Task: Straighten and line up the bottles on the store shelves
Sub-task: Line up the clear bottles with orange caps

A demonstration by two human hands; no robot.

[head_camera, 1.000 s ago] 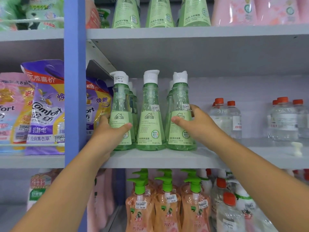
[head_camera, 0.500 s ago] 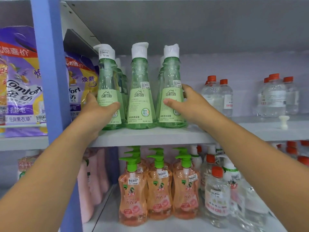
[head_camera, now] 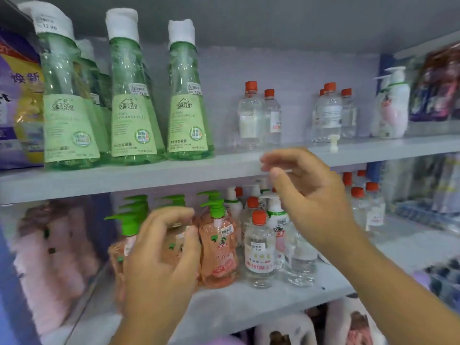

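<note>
Three tall green bottles (head_camera: 134, 115) with white caps stand in a row at the front of the upper shelf (head_camera: 124, 180); neither hand touches them. Orange pump bottles (head_camera: 219, 250) with green pumps stand on the lower shelf (head_camera: 249, 302). My left hand (head_camera: 161, 245) covers the middle orange one, with fingers and thumb curled around its neck just under the pump. My right hand (head_camera: 306, 195) hangs in the air before the upper shelf's edge, fingers loosely curled and holding nothing. Below it stands a clear bottle with a red cap (head_camera: 258, 250).
Clear red-capped bottles (head_camera: 328, 113) stand in two groups at the back of the upper shelf, a small white knob (head_camera: 333, 143) before them. A white and pink pump bottle (head_camera: 393, 105) stands at the right. Pink refill bags (head_camera: 49, 257) fill the lower left.
Both hands have let go of the outer green bottles and dropped lower. The left hand now wraps an orange pump bottle. The view has moved closer and to the right.
</note>
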